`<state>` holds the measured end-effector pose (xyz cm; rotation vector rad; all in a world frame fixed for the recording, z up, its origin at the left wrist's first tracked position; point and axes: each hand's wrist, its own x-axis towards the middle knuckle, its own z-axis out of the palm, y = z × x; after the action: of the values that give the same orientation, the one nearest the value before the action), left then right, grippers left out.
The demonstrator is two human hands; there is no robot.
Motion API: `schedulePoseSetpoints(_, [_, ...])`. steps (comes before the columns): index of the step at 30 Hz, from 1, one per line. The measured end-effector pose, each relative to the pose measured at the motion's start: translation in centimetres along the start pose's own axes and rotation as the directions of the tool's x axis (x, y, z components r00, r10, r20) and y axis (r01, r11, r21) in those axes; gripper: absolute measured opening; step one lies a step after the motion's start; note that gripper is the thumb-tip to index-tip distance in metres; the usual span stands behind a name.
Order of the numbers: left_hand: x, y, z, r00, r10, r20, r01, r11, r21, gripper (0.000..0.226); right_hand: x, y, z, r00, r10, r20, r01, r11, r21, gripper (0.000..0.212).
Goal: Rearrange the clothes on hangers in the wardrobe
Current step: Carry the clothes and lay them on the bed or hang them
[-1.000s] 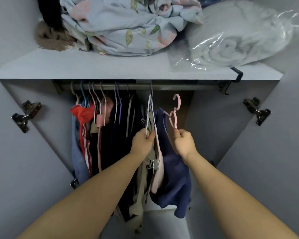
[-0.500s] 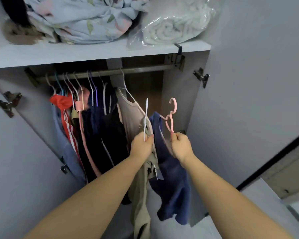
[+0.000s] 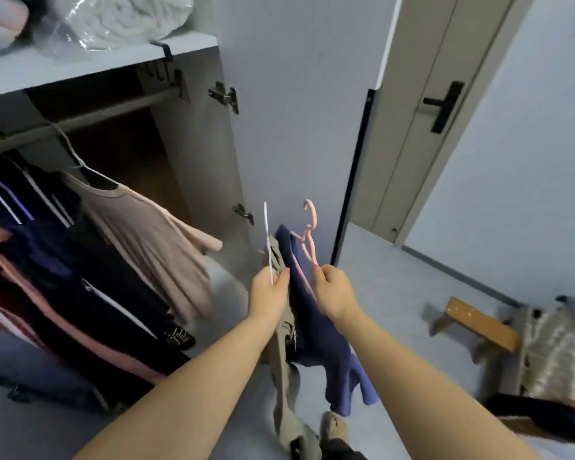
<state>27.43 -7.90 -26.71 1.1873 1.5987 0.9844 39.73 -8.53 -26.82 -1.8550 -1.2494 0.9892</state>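
Withdrawn | L hand [image 3: 268, 295]: white hanger [image 3: 266, 230] | R hand [image 3: 334, 292]: pink hanger [image 3: 308, 228] | khaki garment [image 3: 281, 386] cropped

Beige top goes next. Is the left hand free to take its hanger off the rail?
Probably not yet: the left hand grips a white hanger with an olive garment; the beige top itself hangs unblocked.

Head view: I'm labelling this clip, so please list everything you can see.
white hanger: one, white, held up, centre
olive garment: one, olive, on white hanger
pink hanger: one, pink, beside white hanger
navy garment: one, navy, on pink hanger
beige top: one, beige, on rail
dark clothes: several, navy, black, pink, rail's left
bagged blanket: one, white, shelf
stool: one, brown, floor, right
left hand: grips white hanger
right hand: grips pink hanger
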Motion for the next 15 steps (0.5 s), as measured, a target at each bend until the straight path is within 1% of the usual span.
schedulePoseSetpoints(5, [-5.6, 1.3, 6.0, 0.974, 0.087, 0.207, -0.091, 0.996, 0.01, 0.036, -5.1, 4.9, -4.4, 0.99, 0.073, -0.125, -0.063, 0.995, 0.077, 0.036])
schedulePoseSetpoints(8, [-8.4, 2.1, 10.1, 0.941, 0.097, 0.325, -0.115, 0.993, 0.035, 0.036, -7.2, 7.6, -7.6, 0.978, 0.1, -0.185, -0.075, 0.987, 0.142, 0.041])
schedulePoseSetpoints(12, [-12.1, 2.6, 16.4, 0.869, 0.092, 0.486, -0.18, 0.974, 0.139, 0.034, -9.9, 11.0, -13.0, 0.954, 0.189, -0.234, -0.1, 0.933, 0.346, 0.034])
schedulePoseSetpoints(15, [-15.4, 2.8, 21.7, 0.828, 0.093, 0.553, -0.197, 0.972, 0.131, 0.032, -12.5, 14.3, -17.9, 0.941, 0.242, -0.235, -0.105, 0.872, 0.478, 0.035])
